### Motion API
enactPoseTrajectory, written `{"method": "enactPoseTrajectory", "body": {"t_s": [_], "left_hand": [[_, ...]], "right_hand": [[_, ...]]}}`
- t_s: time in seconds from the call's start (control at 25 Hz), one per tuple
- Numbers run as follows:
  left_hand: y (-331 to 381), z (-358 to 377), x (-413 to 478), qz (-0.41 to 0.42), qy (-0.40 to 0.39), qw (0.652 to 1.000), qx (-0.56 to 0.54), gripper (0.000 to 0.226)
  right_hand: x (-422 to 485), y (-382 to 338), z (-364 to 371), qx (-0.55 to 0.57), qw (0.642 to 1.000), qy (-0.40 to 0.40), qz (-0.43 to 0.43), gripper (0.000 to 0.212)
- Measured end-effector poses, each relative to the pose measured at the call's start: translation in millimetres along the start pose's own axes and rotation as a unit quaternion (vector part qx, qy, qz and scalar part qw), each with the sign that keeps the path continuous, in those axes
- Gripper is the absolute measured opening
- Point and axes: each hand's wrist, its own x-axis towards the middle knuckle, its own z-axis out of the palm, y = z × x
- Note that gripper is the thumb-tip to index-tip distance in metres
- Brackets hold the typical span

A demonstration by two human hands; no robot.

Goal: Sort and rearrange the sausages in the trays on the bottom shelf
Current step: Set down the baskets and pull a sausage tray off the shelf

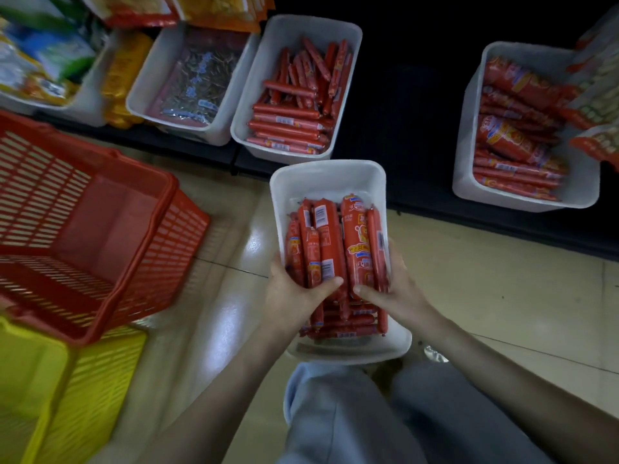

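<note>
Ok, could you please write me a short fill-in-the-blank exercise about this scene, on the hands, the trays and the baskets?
1. The left hand and the right hand both grip a bundle of ___ in the near tray.
2. The large basket left of that tray is ___.
3. The corner basket at bottom left is ___.
4. The tray of silvery packets stands immediately ___ of the red-filled tray.
Missing words: sausages; red; yellow; left.

Five white trays (321, 175) are in view: three hold red sausages (284, 123), one silver packets (197, 82), one snack bags (43, 61). There is one red basket (100, 212), one yellow basket (83, 380), a left hand (294, 289) and a right hand (395, 289).
</note>
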Motion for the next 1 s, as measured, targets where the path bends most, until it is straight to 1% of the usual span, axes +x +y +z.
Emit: {"method": "enactPoseTrajectory", "body": {"t_s": [0.16,0.28,0.4,0.56,0.64,0.68,0.76,0.8,0.84,0.88,0.92,0.96,1.0], "left_hand": [[-38,-9,14,-0.045,0.046,0.996,-0.068,0.082],[-66,-14,32,-0.06,0.068,0.992,-0.084,0.083],[-88,-18,47,-0.043,0.067,0.99,-0.117,0.091],[-118,-9,61,-0.008,0.074,0.984,-0.163,0.093],[-131,2,60,-0.013,0.061,0.987,-0.146,0.105],[-131,4,60,-0.024,0.046,0.993,-0.107,0.118],[-128,5,57,-0.079,-0.013,0.997,-0.004,0.14],[-128,2,54,-0.096,-0.043,0.994,0.041,0.146],[-134,-5,52,-0.082,-0.062,0.99,0.096,0.148],[-141,-13,50,-0.034,-0.055,0.984,0.169,0.147],[-154,-21,51,0.041,-0.033,0.96,0.276,0.146],[-166,-28,55,0.119,-0.008,0.916,0.383,0.146],[-173,-35,63,0.176,-0.014,0.873,0.455,0.147]], "right_hand": [[38,15,29,-0.052,0.995,-0.083,0.031,0.102],[63,24,53,-0.076,0.987,-0.136,0.039,0.108],[89,36,71,-0.109,0.978,-0.173,0.045,0.11],[122,48,84,-0.191,0.959,-0.209,0.007,0.113],[148,49,87,-0.227,0.945,-0.234,-0.009,0.11],[163,46,86,-0.238,0.94,-0.246,-0.01,0.11],[184,41,80,-0.271,0.931,-0.243,-0.02,0.111],[183,39,75,-0.31,0.92,-0.235,-0.042,0.112],[174,38,71,-0.359,0.902,-0.232,-0.061,0.115],[158,39,66,-0.409,0.878,-0.235,-0.077,0.12],[137,44,62,-0.451,0.853,-0.247,-0.095,0.125],[115,54,59,-0.488,0.827,-0.251,-0.119,0.127],[97,68,58,-0.527,0.799,-0.252,-0.144,0.128]]}}
